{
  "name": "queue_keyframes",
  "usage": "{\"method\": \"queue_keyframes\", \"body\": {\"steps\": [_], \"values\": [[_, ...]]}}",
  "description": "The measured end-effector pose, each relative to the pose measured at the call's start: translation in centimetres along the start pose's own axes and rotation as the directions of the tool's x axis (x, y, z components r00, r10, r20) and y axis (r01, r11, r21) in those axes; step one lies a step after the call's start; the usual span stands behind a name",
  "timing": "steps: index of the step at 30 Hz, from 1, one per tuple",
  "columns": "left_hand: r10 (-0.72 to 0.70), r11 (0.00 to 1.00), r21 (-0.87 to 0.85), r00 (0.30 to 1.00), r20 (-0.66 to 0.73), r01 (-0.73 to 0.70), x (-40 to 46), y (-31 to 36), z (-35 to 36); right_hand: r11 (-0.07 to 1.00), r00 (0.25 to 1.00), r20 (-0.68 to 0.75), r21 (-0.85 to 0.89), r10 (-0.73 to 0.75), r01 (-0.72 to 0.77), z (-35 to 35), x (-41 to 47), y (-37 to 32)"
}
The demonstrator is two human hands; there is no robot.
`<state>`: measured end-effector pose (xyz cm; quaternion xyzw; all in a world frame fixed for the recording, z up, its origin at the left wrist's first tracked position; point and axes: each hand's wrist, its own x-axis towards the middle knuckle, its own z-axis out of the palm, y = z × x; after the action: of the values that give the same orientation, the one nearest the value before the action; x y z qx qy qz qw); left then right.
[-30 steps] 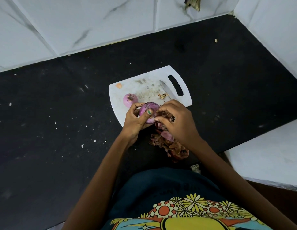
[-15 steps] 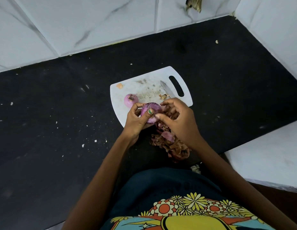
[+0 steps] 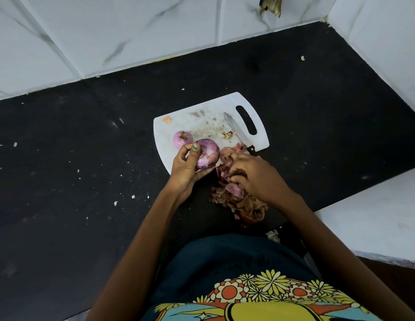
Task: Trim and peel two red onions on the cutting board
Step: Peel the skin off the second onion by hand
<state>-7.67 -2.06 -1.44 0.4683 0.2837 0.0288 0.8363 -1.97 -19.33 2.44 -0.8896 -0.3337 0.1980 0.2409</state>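
- Your left hand (image 3: 185,167) grips 1 onion (image 3: 207,156) over the board's (image 3: 201,119) near edge, thumb on top, cut end turned up so you can check it.
- Your right hand (image 3: 252,176) curls onto the peel pile (image 3: 239,200), probably dumping skin.
- Onion number 2 (image 3: 182,139) sits peeled on the board, far-left.
- The knife (image 3: 236,130) lies idle on the right.

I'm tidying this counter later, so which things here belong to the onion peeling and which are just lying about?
In use:
peeled purple-red onion in left hand
second purple-red onion
white plastic cutting board
steel knife
right hand at papery peel heap

Lying about:
pale crumbs on black counter
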Motion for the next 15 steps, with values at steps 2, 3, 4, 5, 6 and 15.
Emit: {"method": "queue_keyframes", "body": {"steps": [2, 3, 4, 5, 6, 15], "values": [[-0.015, 1.0, 0.007, 1.0, -0.006, 0.015, 0.0, 0.0, 0.0, 0.999, 0.999, -0.026, -0.003, 0.046, -0.046, 0.1, -0.1, 0.2], [-0.018, 1.0, 0.013, 1.0, -0.005, 0.018, -0.1, -0.1, 0.1, 0.997, 0.996, -0.051, 0.004, 0.076, -0.076, 0.1, -0.1, 0.2], [-0.015, 1.0, 0.016, 1.0, -0.002, 0.015, -0.2, -0.1, 0.1, 0.996, 0.992, -0.084, 0.009, 0.092, -0.092, 0.0, -0.1, 0.1], [-0.008, 1.0, 0.022, 1.0, 0.001, 0.008, -0.2, -0.2, 0.2, 0.994, 0.987, -0.12, 0.013, 0.105, -0.104, 0.0, 0.0, -0.1], [-0.003, 1.0, 0.028, 1.0, 0.007, 0.003, -0.3, -0.2, 0.3, 0.994, 0.981, -0.16, 0.037, 0.108, -0.104, 0.0, 0.0, -0.1], [0.087, 0.995, 0.038, 0.994, 0.061, -0.089, 0.1, -0.9, 0.6, 0.705, 0.945, -0.095, 0.69, 0.312, -0.164, -0.3, 0.8, -3.4]]}}
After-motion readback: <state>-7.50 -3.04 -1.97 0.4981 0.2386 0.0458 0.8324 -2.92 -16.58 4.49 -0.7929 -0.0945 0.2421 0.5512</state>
